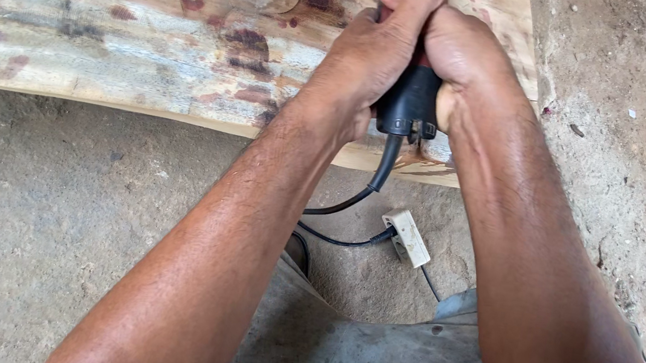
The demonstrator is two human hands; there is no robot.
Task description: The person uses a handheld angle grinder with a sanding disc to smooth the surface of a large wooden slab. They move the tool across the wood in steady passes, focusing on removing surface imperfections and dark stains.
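Both hands grip 1 power tool (406, 91): the left hand (374, 51) wraps its red body, thumb on top, and the right hand (468, 58) closes round its other side. It sits on a stained plank (149, 24); much staining is left. Its cord (354, 204) drops to a socket block (407, 238) on the floor (34, 205).

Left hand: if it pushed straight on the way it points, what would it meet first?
The left hand points up the red-and-black power tool; beyond it lies the stained wooden plank, probably first, though depth is unclear.
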